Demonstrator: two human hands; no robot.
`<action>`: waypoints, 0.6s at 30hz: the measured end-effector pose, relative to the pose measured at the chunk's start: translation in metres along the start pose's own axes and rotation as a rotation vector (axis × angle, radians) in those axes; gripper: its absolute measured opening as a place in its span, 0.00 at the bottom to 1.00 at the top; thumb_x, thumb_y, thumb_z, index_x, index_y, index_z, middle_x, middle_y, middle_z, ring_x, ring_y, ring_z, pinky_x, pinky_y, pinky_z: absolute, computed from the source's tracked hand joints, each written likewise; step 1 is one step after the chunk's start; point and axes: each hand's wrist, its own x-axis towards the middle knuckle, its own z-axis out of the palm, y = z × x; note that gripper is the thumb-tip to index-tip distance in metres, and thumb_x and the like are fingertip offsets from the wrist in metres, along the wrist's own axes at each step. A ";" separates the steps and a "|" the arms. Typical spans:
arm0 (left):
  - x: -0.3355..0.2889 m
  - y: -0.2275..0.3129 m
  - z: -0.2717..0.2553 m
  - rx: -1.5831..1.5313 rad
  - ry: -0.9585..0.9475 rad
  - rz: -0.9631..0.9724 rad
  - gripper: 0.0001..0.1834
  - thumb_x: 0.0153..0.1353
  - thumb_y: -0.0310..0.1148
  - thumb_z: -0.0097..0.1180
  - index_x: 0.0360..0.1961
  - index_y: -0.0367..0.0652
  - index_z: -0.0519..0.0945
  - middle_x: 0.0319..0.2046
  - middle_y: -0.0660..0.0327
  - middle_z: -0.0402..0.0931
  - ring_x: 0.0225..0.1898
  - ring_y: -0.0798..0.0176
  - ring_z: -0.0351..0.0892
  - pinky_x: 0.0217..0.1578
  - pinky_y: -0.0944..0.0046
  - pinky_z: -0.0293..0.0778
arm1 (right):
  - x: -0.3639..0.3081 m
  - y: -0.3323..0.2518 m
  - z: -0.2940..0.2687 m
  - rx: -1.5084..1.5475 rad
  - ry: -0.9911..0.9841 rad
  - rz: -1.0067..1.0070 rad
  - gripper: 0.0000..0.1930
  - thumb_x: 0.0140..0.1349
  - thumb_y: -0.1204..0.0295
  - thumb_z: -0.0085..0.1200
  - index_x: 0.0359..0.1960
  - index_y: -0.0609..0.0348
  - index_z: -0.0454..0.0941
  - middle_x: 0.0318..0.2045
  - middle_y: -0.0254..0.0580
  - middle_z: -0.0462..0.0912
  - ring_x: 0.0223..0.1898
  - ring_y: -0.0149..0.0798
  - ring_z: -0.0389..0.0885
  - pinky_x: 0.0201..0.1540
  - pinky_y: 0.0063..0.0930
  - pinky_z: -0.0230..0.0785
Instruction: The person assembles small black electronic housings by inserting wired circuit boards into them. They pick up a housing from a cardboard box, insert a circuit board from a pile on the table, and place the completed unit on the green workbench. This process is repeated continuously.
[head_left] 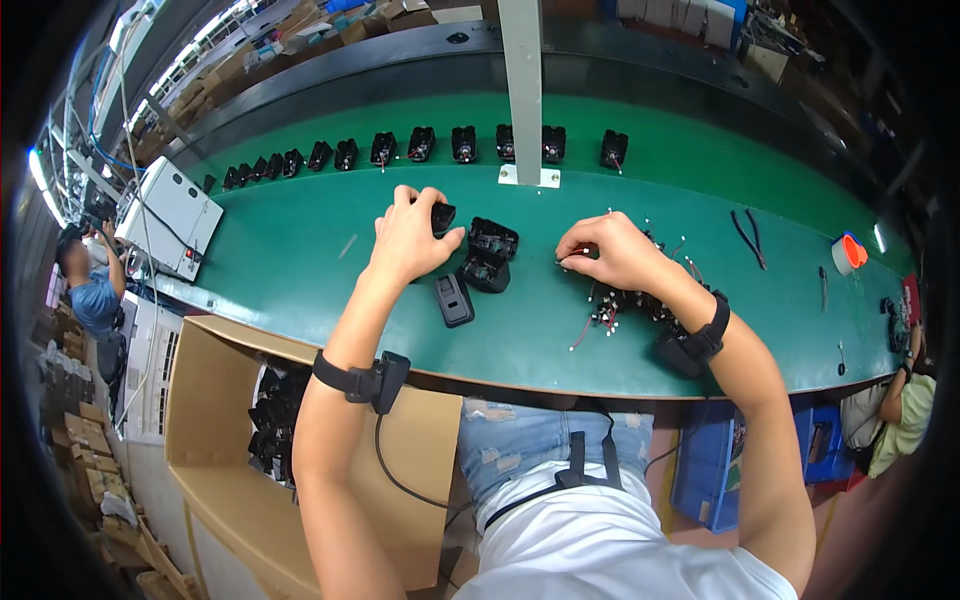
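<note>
My left hand is closed round a black plastic housing, mostly covered by the fingers. Just right of it on the green bench lie open black housings and a closed black casing with a recessed face. My right hand pinches a small part with red and black wires. Beneath and beside that hand spreads a pile of small wired parts with white connectors, partly hidden by the wrist. Both wrists wear black straps with small boxes.
A row of black housings lines the bench's far side, beyond a metal post. Pliers and an orange-white cup lie right. A white machine stands left; a cardboard box sits below. Other people are at both sides.
</note>
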 end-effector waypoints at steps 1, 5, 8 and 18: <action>-0.002 0.000 0.003 -0.010 0.052 -0.003 0.24 0.54 0.40 0.67 0.51 0.43 0.78 0.50 0.47 0.70 0.48 0.42 0.78 0.50 0.51 0.75 | -0.001 -0.002 -0.004 0.109 0.032 0.008 0.05 0.56 0.79 0.63 0.35 0.64 0.85 0.34 0.43 0.87 0.36 0.38 0.86 0.40 0.28 0.79; -0.004 0.016 -0.013 -0.228 0.167 0.302 0.20 0.56 0.39 0.66 0.49 0.44 0.82 0.51 0.49 0.70 0.49 0.45 0.77 0.51 0.51 0.75 | -0.003 -0.024 -0.022 0.414 0.188 0.058 0.03 0.58 0.80 0.63 0.33 0.67 0.84 0.37 0.43 0.86 0.37 0.34 0.85 0.41 0.25 0.78; -0.014 0.045 -0.026 -0.446 0.116 0.520 0.32 0.48 0.34 0.71 0.58 0.46 0.78 0.55 0.48 0.71 0.51 0.50 0.79 0.55 0.55 0.74 | -0.005 -0.048 -0.037 0.375 0.268 -0.072 0.04 0.58 0.79 0.64 0.35 0.64 0.85 0.38 0.42 0.86 0.38 0.36 0.86 0.43 0.28 0.79; -0.048 0.066 -0.023 -0.755 0.041 0.525 0.57 0.39 0.30 0.80 0.70 0.40 0.59 0.52 0.50 0.76 0.55 0.53 0.79 0.58 0.56 0.73 | 0.001 -0.091 -0.020 0.058 0.328 -0.385 0.10 0.49 0.80 0.68 0.34 0.58 0.83 0.40 0.39 0.83 0.41 0.44 0.83 0.44 0.34 0.77</action>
